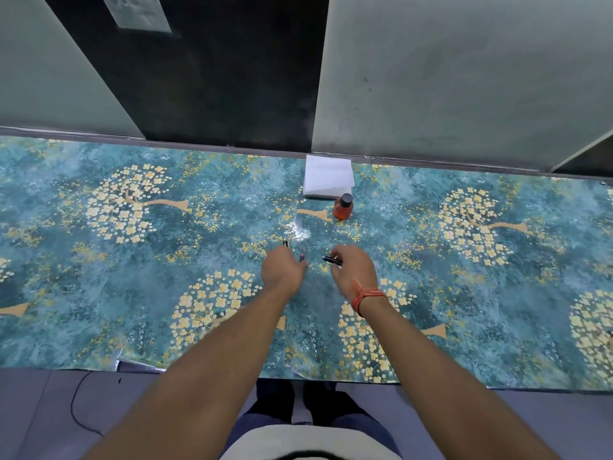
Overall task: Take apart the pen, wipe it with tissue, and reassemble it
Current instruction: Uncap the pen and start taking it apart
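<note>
Both hands hover over the middle of the teal flower-patterned table (99, 293). My left hand (282, 270) grips one dark pen part (286, 243); its gold-ringed end sticks out past the knuckles, and a reddish tip shows by the thumb. My right hand (353, 268) pinches another dark pen part (331, 259), which points left toward the other hand. A small gap separates the two parts. A stack of white tissue (328, 175) lies at the table's far edge, well beyond both hands.
A small orange bottle (343, 207) with a black cap stands just in front of the tissue. A wet, shiny patch (298, 231) sits between the bottle and my hands. Grey panels rise behind the table. A black cable (78, 403) lies on the floor at the lower left.
</note>
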